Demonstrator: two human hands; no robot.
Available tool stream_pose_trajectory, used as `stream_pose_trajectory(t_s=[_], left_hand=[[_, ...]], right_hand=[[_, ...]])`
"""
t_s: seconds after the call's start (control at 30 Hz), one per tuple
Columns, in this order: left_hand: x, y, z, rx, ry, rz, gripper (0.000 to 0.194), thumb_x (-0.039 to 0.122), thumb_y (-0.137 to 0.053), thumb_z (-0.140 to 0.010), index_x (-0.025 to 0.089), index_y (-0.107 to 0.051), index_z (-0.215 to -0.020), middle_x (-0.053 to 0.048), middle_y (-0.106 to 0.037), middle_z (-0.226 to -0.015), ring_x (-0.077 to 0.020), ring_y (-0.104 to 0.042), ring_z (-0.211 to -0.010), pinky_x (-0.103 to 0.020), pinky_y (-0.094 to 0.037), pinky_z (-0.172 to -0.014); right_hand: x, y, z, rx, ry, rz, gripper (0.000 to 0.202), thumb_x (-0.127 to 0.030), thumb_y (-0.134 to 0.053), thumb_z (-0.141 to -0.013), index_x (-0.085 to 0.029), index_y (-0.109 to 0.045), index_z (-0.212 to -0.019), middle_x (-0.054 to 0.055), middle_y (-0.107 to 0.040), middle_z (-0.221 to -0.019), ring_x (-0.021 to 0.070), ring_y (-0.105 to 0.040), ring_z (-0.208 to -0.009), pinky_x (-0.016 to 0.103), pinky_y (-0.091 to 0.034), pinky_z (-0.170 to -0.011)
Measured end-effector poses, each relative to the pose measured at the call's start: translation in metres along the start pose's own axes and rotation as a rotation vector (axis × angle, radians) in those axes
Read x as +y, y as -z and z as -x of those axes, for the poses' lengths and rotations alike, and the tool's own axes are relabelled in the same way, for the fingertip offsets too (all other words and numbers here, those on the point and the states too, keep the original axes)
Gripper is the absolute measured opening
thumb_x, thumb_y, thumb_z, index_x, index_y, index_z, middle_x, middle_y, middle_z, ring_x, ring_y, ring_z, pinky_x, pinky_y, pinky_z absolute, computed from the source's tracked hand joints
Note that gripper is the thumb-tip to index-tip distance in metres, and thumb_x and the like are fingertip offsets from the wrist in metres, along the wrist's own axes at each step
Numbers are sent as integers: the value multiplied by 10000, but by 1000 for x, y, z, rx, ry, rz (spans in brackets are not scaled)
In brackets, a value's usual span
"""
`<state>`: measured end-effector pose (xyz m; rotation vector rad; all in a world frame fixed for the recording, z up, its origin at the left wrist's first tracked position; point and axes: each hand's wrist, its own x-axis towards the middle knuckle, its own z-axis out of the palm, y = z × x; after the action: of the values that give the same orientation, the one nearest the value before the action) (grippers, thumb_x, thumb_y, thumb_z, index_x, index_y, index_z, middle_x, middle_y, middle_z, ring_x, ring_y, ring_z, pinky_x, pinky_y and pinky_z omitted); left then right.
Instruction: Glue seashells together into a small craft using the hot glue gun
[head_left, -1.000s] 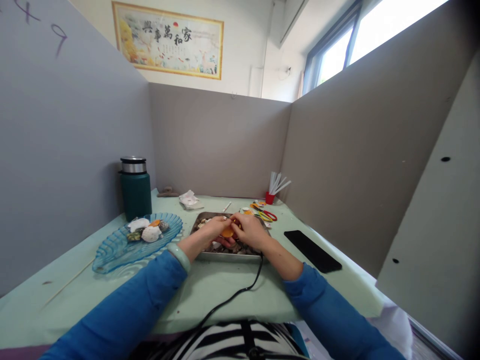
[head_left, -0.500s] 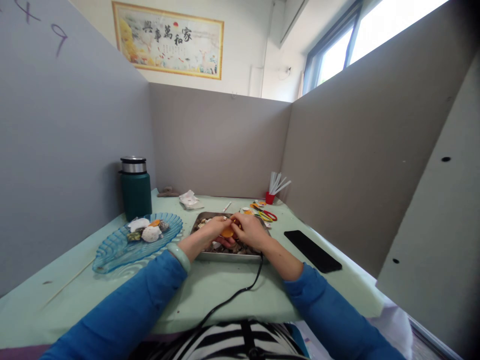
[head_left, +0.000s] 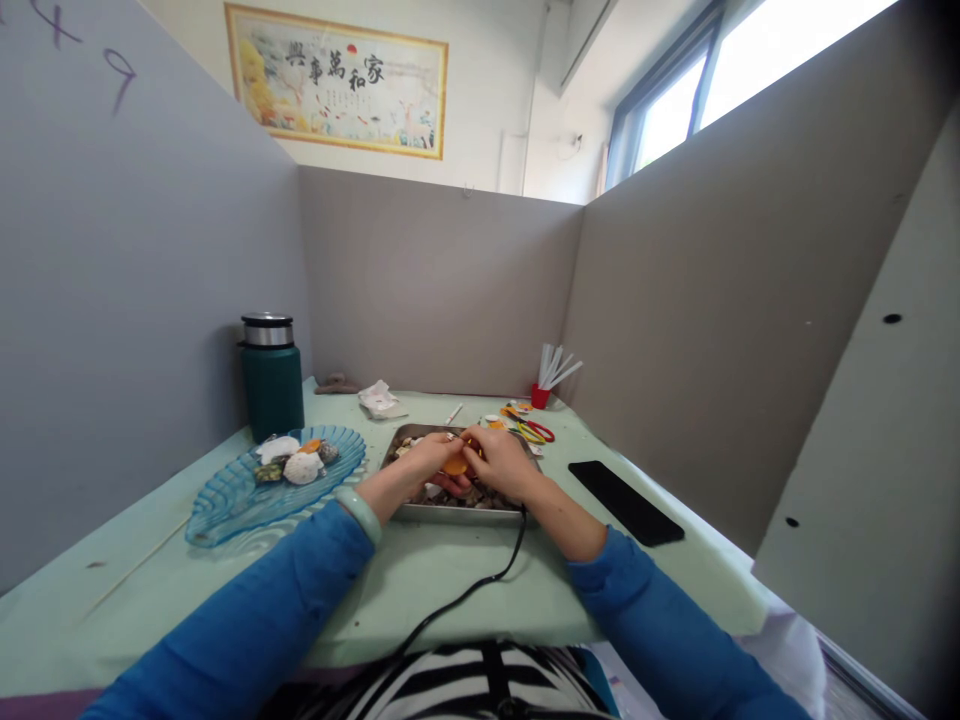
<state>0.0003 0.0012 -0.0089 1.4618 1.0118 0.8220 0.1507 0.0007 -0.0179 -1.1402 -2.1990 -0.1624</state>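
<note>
Above the metal tray (head_left: 457, 514), both hands meet around a small rounded orange piece (head_left: 455, 465) that looks like a shell. My left hand (head_left: 433, 460) wears a pale green bangle at the wrist, and its fingers curl under and around the piece. My right hand (head_left: 496, 462) pinches at the piece's upper right side, fingertips close to the left thumb. Fingers cover much of the piece. Brown and white shells or pebbles (head_left: 491, 500) fill the tray below. A black cable (head_left: 480, 582) runs from near my right wrist toward my lap.
Left, a blue glass dish (head_left: 225, 500) carries shells and stones, with a thin stick (head_left: 139, 563) beside it. A green flask (head_left: 271, 390) stands behind. On the right lie a black phone-like slab (head_left: 625, 502) and pliers (head_left: 534, 432); a red cup (head_left: 540, 397) holds white sticks.
</note>
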Motion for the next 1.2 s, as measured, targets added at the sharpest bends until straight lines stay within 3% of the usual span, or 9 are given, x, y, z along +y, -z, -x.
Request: stream_pose_trajectory(t_s=[0.27, 0.73, 1.2], left_hand=[[1, 0, 2, 7, 2, 14, 324, 449, -517, -797, 125, -513, -782, -75, -607, -622, -170, -613, -549, -296, -507, -519], [1, 1, 0, -52, 3, 107, 218, 322, -489, -811, 107, -529, -817, -66, -590, -578, -169, -602, -524, -324, -508, -537], [0, 3, -3, -45, 16, 154, 256, 361, -508, -807, 108, -530, -840, -74, -603, -603, -169, -609, -522, -313, -508, -526]], right_hand=[[-1, 1, 0, 3, -5, 9, 181, -241, -457, -834, -184, -599, -931, 42, -654, -801, 154, -571, -721, 230, -347, -635], [-4, 4, 0, 11, -12, 1, 184, -233, -459, -835, -187, -604, -940, 37, -653, -812, 142, -562, -701, 225, -337, -618], [-4, 4, 0, 21, -11, -12, 180, -248, -455, -845, -183, -606, -917, 37, -643, -799, 138, -551, -679, 224, -336, -606]])
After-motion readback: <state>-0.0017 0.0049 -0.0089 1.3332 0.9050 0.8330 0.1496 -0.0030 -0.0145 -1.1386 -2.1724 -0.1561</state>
